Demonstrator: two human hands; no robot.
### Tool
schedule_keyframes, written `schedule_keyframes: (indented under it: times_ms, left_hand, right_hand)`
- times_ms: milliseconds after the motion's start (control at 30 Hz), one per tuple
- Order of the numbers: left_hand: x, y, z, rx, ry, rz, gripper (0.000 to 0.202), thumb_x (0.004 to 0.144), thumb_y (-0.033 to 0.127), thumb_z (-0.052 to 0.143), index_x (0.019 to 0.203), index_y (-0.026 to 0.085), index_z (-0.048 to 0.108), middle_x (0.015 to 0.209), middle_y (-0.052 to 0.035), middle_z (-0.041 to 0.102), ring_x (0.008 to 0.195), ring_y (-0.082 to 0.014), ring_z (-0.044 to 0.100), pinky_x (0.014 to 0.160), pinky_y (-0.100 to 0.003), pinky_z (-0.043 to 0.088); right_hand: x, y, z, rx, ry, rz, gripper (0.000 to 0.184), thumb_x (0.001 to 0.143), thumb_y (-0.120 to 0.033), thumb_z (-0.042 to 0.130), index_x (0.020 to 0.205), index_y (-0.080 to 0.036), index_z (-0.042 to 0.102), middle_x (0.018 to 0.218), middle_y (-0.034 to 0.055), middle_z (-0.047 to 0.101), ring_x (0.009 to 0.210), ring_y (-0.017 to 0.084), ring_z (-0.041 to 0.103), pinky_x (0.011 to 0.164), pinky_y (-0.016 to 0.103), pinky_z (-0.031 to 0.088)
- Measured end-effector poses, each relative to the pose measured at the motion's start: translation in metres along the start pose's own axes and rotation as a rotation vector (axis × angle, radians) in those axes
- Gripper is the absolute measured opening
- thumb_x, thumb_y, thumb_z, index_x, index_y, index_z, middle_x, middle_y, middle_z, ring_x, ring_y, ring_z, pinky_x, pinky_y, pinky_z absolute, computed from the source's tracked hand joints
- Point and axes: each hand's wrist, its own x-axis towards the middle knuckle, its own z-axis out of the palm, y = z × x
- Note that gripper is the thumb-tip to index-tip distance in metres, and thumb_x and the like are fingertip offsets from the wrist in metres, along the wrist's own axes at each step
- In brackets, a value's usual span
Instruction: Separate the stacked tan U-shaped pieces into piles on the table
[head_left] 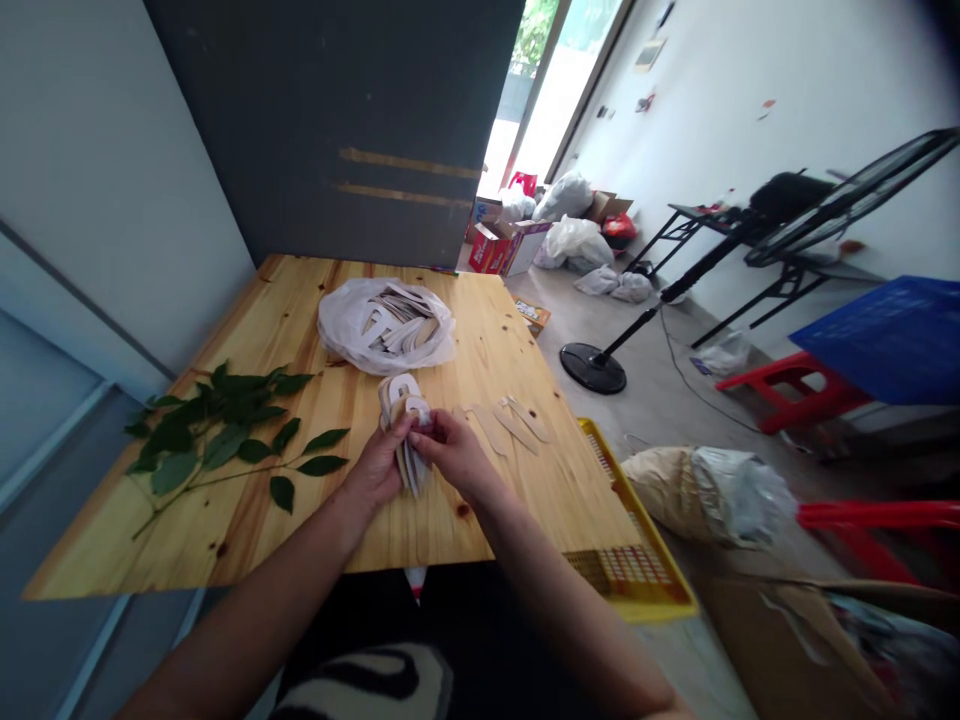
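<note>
My left hand (379, 466) is closed round a stack of flat, leaf-shaped cardboard pieces (403, 403), held upright just above the wooden table (300, 520). My right hand (450, 450) pinches the near edge of the same stack with its fingertips. Three loose cardboard pieces (511, 426) lie flat on the table just right of my hands. Farther back sits a white plastic bag (341, 330), open and holding several more cardboard pieces (399, 325).
A leafy green branch (217, 435) lies on the table's left side. A yellow plastic crate (637, 555) stands against the table's right edge. On the floor to the right are a fan stand (596, 368), a stuffed bag (712, 495), red stools and a blue crate (892, 335).
</note>
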Motion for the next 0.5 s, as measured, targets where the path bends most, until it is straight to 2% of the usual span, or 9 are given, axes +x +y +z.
schedule_keyframes:
  times_ms: [133,267,400,500]
  left_hand:
    - [-0.001,0.001,0.001,0.000,0.013,-0.025,0.028,0.077,0.023,0.086,0.100,0.011,0.075,0.096,-0.0110,0.079,0.093,-0.0231,0.076,0.086,-0.029,0.060]
    - [-0.002,0.001,0.005,0.003,0.014,-0.020,0.029,0.073,0.021,0.089,0.097,0.011,0.075,0.092,-0.0097,0.080,0.084,-0.0204,0.076,0.081,-0.028,0.061]
    - [-0.003,-0.001,0.010,0.010,0.008,-0.021,0.026,0.073,0.021,0.089,0.093,0.011,0.075,0.087,-0.0087,0.080,0.078,-0.0186,0.076,0.075,-0.025,0.060]
    - [-0.002,-0.002,0.010,0.016,0.034,-0.029,0.025,0.077,0.019,0.085,0.097,0.010,0.074,0.089,-0.0100,0.080,0.080,-0.0203,0.077,0.078,-0.027,0.060]
  right_hand:
    - [-0.004,-0.006,-0.004,0.093,-0.020,0.024,0.027,0.078,-0.042,0.076,0.090,-0.024,0.059,0.089,0.0004,0.071,0.083,0.018,0.068,0.079,0.032,0.055]
    - [-0.007,-0.009,-0.008,0.114,-0.017,0.031,0.025,0.078,-0.040,0.076,0.090,-0.024,0.062,0.081,-0.0012,0.068,0.075,0.017,0.065,0.073,0.030,0.052]
    - [-0.007,-0.004,-0.010,0.171,0.016,0.042,0.025,0.076,-0.039,0.077,0.088,-0.022,0.062,0.076,-0.0020,0.067,0.066,0.014,0.059,0.065,0.028,0.047]
    - [-0.005,0.002,-0.010,0.161,0.049,0.041,0.025,0.074,-0.038,0.077,0.086,-0.022,0.062,0.073,-0.0029,0.065,0.063,0.013,0.056,0.061,0.026,0.044]
